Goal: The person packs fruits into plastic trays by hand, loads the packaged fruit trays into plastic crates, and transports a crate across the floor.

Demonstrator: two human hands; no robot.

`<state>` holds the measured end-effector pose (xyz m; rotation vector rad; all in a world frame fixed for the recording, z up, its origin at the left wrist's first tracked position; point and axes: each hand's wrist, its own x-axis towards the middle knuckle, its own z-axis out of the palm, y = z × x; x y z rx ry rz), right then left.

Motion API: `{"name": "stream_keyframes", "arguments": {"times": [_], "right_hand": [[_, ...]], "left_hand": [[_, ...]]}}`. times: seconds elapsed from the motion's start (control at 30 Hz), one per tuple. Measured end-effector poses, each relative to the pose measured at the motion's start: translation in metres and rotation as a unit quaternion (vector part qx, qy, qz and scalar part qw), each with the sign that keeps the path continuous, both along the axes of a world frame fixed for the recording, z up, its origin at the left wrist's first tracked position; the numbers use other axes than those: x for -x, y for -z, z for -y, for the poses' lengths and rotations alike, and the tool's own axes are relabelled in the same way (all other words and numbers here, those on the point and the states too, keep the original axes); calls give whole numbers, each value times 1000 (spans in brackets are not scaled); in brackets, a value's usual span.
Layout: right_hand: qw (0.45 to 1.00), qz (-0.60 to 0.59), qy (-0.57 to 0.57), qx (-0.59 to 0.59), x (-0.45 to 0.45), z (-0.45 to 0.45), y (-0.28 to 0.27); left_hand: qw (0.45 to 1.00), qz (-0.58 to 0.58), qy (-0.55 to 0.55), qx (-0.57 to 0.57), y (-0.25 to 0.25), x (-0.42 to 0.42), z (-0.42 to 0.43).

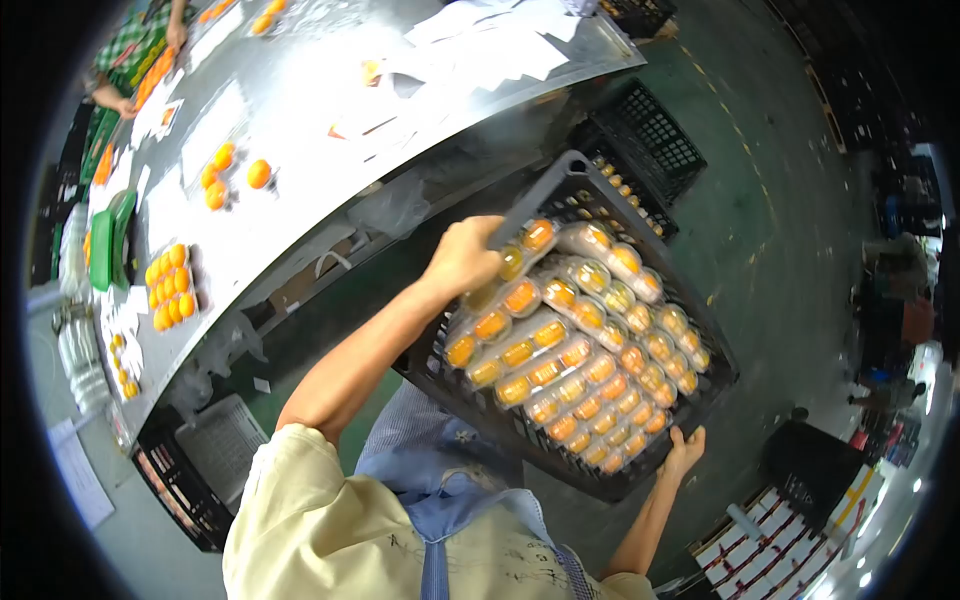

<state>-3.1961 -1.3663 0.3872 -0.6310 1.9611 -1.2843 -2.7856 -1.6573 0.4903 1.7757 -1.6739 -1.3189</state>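
Note:
A black plastic crate (610, 488) is held up in front of my body, tilted in view. Inside it lie many clear plastic packs (590, 385) of orange fruit, packed in rows. My left hand (467, 258) is wrapped round the crate's rim on its upper left side. At the lower right corner, my right hand (684, 452) grips the crate's edge, its fingers partly hidden.
A metal table (300, 190) at upper left bears loose oranges (259, 174), a fruit pack (172, 288), papers (490, 40) and a green tray (112, 240). A co-worker's hands (125, 105) are at its far side. Black crates (650, 140) stand on the floor beyond.

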Motion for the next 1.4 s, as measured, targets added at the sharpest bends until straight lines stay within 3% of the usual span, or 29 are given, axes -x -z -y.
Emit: {"name": "stream_keyframes", "arguments": {"times": [0.17,0.23,0.3,0.33,0.43,0.7,0.77,0.8,0.9,0.97,1.1,1.17,1.23,1.27,1.3,1.37,1.4], "right_hand": [[997,-59,40,11,6,-27,57],[992,-73,98,17,-6,-17,45],[995,-65,68,-39,7,-4,28],[997,-19,79,9,-6,1,16],[995,-42,83,-17,-8,10,32],[996,49,73,-33,-2,19,39],[995,37,85,-36,-10,18,18],[994,17,95,-52,-5,9,32],[994,74,56,-64,-10,6,8],[994,71,76,-40,4,13,53],[995,74,60,-33,4,11,44],[992,99,50,-53,10,10,50],[999,36,31,-16,11,4,52],[998,54,-36,-26,38,-2,89],[996,-31,80,36,19,-4,76],[960,-252,74,101,-2,-4,25],[949,-297,-1,104,-11,-4,2]], "left_hand": [[999,-38,13,-5,33,2,4],[998,-28,26,41,41,0,8],[999,-37,28,6,55,2,16],[999,-29,35,6,52,4,19],[1000,-9,16,-9,55,10,24],[991,124,18,50,53,18,31],[978,178,8,108,44,14,21],[966,224,22,130,34,14,13],[921,244,-9,303,14,16,-28],[885,248,-62,389,24,25,-53],[889,216,-225,335,34,-2,-162],[909,197,-268,252,48,-23,-220],[881,230,-323,257,68,-44,-285],[878,226,-353,230,78,-56,-315],[874,220,-382,206,87,-68,-346],[863,229,-441,94,106,-89,-405],[852,237,-464,50,121,-98,-431]]}}
